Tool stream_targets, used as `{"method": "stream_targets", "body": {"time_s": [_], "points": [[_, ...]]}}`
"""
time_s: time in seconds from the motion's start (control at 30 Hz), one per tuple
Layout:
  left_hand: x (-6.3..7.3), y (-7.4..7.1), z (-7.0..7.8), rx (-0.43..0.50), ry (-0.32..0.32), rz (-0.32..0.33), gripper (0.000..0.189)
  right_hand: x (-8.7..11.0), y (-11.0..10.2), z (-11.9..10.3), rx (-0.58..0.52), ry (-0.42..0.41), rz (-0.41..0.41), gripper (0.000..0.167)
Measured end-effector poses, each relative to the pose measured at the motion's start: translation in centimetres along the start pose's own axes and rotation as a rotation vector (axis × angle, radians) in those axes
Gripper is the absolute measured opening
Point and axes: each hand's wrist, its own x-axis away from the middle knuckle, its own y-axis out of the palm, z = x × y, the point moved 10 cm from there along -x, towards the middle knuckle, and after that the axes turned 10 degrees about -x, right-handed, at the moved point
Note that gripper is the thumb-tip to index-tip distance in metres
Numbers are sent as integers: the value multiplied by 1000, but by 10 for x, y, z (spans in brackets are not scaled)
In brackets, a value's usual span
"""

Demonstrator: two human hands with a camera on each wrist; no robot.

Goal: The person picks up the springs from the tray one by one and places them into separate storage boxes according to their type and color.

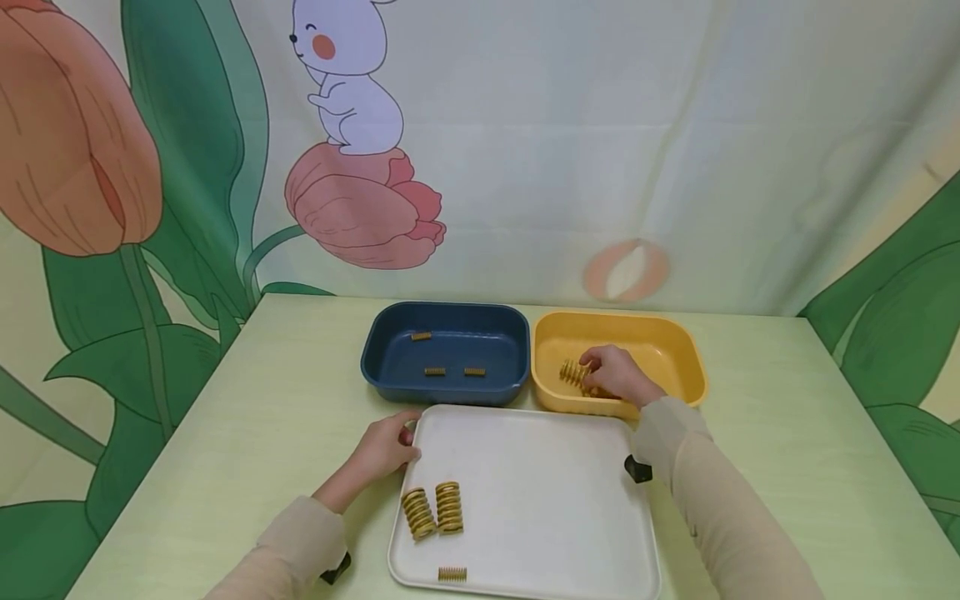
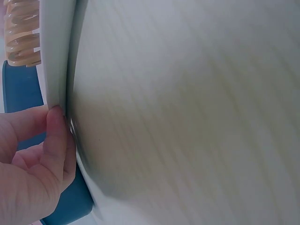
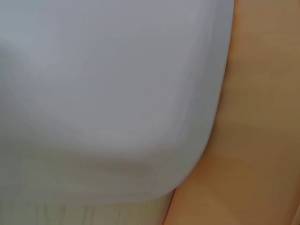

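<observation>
My left hand point(image 1: 384, 447) pinches the left rim of the white tray point(image 1: 532, 492) near its far corner; the left wrist view shows the thumb and fingers point(image 2: 58, 140) at that rim. On the tray stand out two thick gold coil springs point(image 1: 433, 510) side by side and one small thin spring point(image 1: 452, 574) near the front edge. Inside the yellow bin point(image 1: 678, 367), my right hand point(image 1: 615, 372) has curled fingers round the right end of a thick gold spring point(image 1: 572, 372). More gold coils show under that hand, partly hidden by it. The right wrist view misses the hand.
Left of the yellow bin, a dark blue bin point(image 1: 446, 321) holds three small springs point(image 1: 435, 372). Both bins stand just behind the tray on a pale green table point(image 1: 285, 392). A printed curtain point(image 1: 525, 167) hangs behind the table.
</observation>
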Motion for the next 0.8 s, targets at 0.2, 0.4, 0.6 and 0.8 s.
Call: {"method": "stream_targets", "body": {"time_s": [0.2, 0.4, 0.6, 0.8], "points": [[1, 0, 1, -6, 6, -2, 48, 1, 0, 1, -16, 27, -10, 33], [1, -2, 2, -13, 14, 8, 48, 1, 1, 4, -33, 63, -18, 39], [1, 0, 1, -11, 8, -1, 48, 3, -3, 2, -28, 70, 2, 41], [0, 0, 0, -15, 6, 1, 48, 7, -8, -3, -44, 59, 28, 39]]}}
